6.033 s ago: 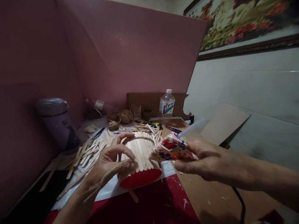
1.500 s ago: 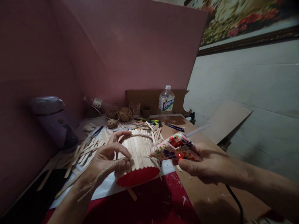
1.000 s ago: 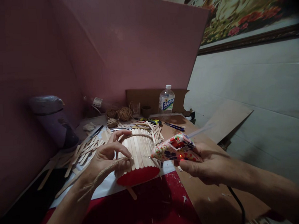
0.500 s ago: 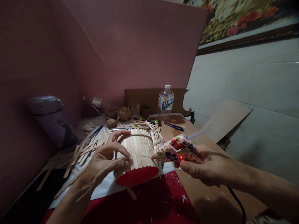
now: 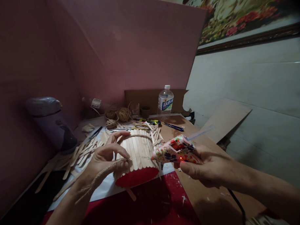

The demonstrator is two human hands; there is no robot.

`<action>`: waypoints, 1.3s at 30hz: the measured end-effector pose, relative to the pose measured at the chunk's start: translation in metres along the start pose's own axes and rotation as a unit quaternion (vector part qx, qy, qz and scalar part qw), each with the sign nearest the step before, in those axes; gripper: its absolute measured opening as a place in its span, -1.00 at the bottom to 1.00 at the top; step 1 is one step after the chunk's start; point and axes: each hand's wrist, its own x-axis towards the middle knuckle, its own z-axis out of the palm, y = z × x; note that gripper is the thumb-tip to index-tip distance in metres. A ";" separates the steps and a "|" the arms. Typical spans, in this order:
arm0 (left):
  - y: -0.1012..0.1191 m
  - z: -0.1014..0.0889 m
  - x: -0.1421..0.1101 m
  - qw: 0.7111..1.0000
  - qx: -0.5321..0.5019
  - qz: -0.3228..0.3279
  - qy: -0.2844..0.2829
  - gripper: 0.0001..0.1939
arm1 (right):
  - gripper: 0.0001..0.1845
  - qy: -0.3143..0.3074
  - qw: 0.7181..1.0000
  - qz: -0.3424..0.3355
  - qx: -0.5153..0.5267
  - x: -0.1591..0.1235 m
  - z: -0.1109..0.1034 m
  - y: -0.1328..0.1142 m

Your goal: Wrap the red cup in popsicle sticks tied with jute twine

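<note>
A cylinder covered in craft sticks (image 5: 139, 152) lies tilted on its side, its red end facing me. One length of twine circles its far part. My left hand (image 5: 108, 160) is closed on the near twine (image 5: 103, 175), thumb and fingers pinching it against the sticks; its loose end trails over my wrist. In my right hand (image 5: 203, 166) is a flower-patterned hot glue gun (image 5: 176, 150) with a red light on and a clear glue stick (image 5: 201, 132) out of its back. Its nozzle meets the sticks beside a thin glue line.
Loose craft sticks (image 5: 84, 152) lie left and behind the cylinder. Twine balls (image 5: 124, 114), a plastic bottle (image 5: 166, 102) and a utility knife (image 5: 173, 126) sit farther back. A purple container (image 5: 53, 125) stands at left. The glue gun's black cord (image 5: 238, 201) hangs at right.
Both hands, the cylinder and the glue gun keep nearly the same positions. The whole view has shifted very slightly.
</note>
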 end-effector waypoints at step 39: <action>0.006 0.001 0.001 0.999 0.004 -0.030 0.015 -0.85 | -0.41 -0.027 0.997 -0.001 0.072 0.002 0.004 0.002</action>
